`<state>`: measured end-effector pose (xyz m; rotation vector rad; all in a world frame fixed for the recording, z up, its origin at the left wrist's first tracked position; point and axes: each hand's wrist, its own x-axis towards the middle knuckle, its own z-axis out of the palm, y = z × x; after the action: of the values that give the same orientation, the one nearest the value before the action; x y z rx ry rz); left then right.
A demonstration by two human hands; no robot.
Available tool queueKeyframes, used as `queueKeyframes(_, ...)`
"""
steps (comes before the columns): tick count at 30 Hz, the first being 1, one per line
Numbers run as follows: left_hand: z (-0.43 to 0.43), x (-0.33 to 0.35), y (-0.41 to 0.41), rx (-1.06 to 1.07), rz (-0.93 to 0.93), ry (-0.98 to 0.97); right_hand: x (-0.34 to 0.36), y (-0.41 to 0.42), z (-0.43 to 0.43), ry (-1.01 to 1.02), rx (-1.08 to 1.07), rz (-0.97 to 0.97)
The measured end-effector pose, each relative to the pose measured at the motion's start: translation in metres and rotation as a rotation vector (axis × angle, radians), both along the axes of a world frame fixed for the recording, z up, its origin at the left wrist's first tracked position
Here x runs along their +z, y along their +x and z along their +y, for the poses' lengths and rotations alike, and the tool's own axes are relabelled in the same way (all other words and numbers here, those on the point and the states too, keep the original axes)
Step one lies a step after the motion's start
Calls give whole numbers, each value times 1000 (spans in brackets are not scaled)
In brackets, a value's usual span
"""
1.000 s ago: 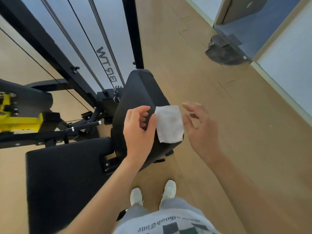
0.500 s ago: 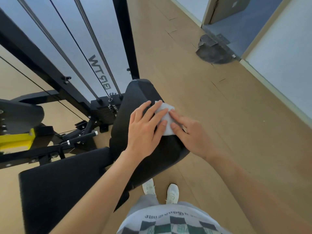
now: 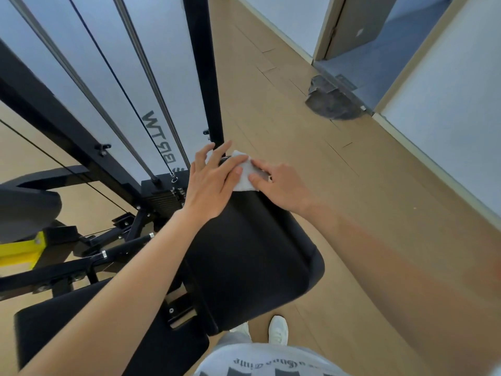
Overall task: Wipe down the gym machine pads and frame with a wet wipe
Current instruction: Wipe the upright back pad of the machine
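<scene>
**White wipe held flat at the far end of a black pad**

A white wet wipe [image 3: 245, 173] is spread on the far end of the long black pad [image 3: 252, 256], close to where the pad meets the black upright post [image 3: 202, 77] of the machine frame. It is pinned there by both hands. The left hand [image 3: 214, 185] is laid flat over the wipe's left part, with the fingers [image 3: 233, 162] straight and spread; two of them reach past the wipe to the pad's end. The right hand [image 3: 283, 187] is set on the wipe's right edge, and its fingertips [image 3: 257, 179] are pressed down straight. Nothing is gripped or pinched by either hand; the wipe is only held under flat fingers. A crumpled corner of the wipe is seen sticking up between the two hands.

A second black pad [image 3: 81, 335] is seen lower left, joined to the first by a metal bracket [image 3: 177, 310]. Behind the left hand a weight stack [image 3: 162, 195] is seen, with two silver guide rods [image 3: 135, 58] and a thin black cable [image 3: 119, 82] running down to it in front of a pale panel with dark lettering [image 3: 160, 137]. A yellow part [image 3: 20, 252] is fixed to the frame at the far left.

The floor [image 3: 311, 164] is of light wood. A dark grey object [image 3: 333, 103] is lying at the doorway, beside a half-open door [image 3: 355, 23]. White shoes [image 3: 278, 331] and a printed grey garment [image 3: 271, 360] are seen at the bottom edge.
</scene>
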<state>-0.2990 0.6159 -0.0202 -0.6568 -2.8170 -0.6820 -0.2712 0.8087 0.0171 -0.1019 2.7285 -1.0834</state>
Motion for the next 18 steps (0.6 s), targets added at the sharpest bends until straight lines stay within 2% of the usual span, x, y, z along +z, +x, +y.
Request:
queueKeyframes(4, -4, 5, -14, 8, -17, 47, 8, -19, 3, 41, 6, 18)
queueKeyframes(8, 4, 15, 7, 178, 96, 280, 17, -33, 5, -57, -46, 127)
queueKeyframes(13, 32, 9, 42, 182, 36, 299, 6, -35, 1, -186, 116, -28)
queueKeyframes(18, 40, 1, 68, 166, 93, 337, -1, -2, 14, -189, 37, 42)
